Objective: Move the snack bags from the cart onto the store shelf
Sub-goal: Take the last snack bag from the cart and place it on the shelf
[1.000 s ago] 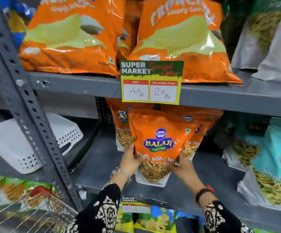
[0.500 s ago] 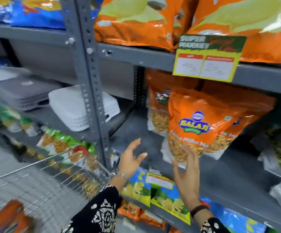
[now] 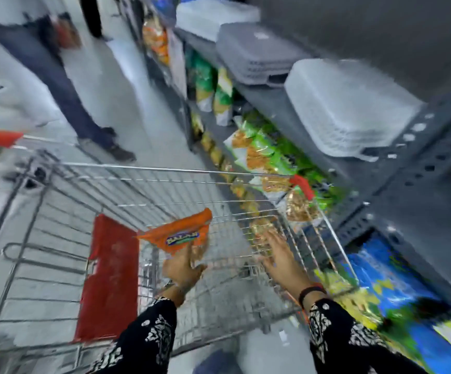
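Observation:
The frame is motion-blurred. A wire shopping cart [image 3: 138, 174] fills the lower left. Over its basket an orange Balaji snack bag [image 3: 177, 233] stands upright, and my left hand [image 3: 183, 268] grips its lower edge from beneath. My right hand [image 3: 279, 256] hovers to the right of the bag above the cart's right side, fingers spread and holding nothing. The grey store shelf [image 3: 380, 201] runs along the right. Green and orange snack bags [image 3: 262, 149] line its lower level.
A red flap [image 3: 108, 276] hangs inside the cart at the near end. White [image 3: 348, 109] and grey [image 3: 256, 55] plastic baskets sit on the shelf. Blue and yellow bags [image 3: 380, 287] fill the bottom shelf. A person's legs [image 3: 65, 85] stand in the aisle beyond the cart.
Both hands let go of the bag set on the shelf and swung left and down to the cart. My left hand has taken hold of another orange bag.

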